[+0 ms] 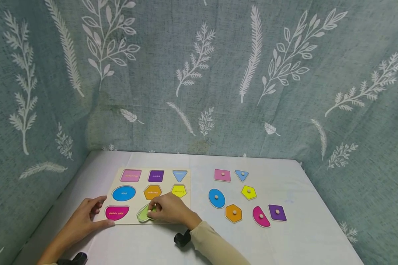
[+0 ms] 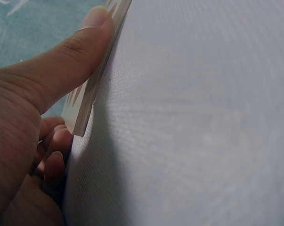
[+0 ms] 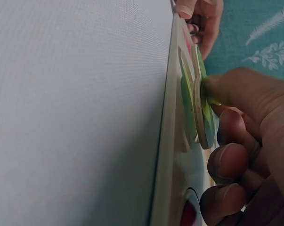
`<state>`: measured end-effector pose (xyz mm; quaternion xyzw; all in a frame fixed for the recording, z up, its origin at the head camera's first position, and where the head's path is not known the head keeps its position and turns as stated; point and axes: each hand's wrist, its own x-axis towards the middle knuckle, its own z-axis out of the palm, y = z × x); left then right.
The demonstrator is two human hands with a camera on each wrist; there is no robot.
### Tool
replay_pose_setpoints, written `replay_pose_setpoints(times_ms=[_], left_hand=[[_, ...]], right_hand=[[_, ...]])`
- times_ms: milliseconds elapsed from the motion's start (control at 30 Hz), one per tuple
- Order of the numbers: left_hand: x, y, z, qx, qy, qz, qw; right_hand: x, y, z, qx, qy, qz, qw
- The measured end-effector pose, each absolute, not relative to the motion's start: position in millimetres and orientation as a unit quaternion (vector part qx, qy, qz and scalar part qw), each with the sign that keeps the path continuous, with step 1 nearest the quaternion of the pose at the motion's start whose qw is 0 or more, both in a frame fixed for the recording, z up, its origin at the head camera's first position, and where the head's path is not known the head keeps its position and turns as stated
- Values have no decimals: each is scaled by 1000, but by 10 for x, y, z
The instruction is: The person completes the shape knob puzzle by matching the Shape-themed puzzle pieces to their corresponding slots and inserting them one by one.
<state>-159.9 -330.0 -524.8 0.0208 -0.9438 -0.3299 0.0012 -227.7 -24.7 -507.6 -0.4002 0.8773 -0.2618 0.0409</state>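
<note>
A pale wooden puzzle board [image 1: 136, 201] lies on the left side of the table, with coloured, labelled shape recesses. My right hand [image 1: 168, 208] pinches the knob of a green puzzle piece [image 3: 205, 106] with thumb and finger. In the right wrist view that piece stands slightly off the board, over a green recess [image 3: 186, 96]. My left hand [image 1: 83, 218] is at the board's near left corner. Its straight thumb [image 2: 68, 59] rests on the near edge, while loosely bent fingers [image 2: 57, 150] lie beside the corner. My right hand hides part of the board's near right area.
Right of the board lie several knobbed pieces: a pink rectangle [image 1: 222, 178], blue triangle [image 1: 241, 178], yellow pentagon [image 1: 251, 195], blue oval [image 1: 219, 203], orange hexagon [image 1: 231, 218], magenta half round [image 1: 258, 222] and purple square [image 1: 273, 216]. A patterned curtain [image 1: 199, 110] surrounds the white table [image 1: 305, 239].
</note>
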Motion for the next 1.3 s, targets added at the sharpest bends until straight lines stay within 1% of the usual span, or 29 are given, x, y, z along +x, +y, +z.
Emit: replay_pose_setpoints(times_ms=[300, 567, 1000, 1300], left_hand=[[-1573, -3336, -5245, 9, -945, -326, 9], [-1592, -3327, -5246, 2, -946, -325, 11], [-1597, -3323, -5232, 3, -946, -325, 11], [-1598, -3311, -5237, 11, -945, -328, 4]], right_hand=[[-2240, -357, -5065, -379, 896, -227, 47], [-2283, -354, -5066, -378, 893, -240, 46], [-2279, -359, -5054, -350, 897, -258, 85], [-2380, -174, -5022, -399, 869, -268, 118]])
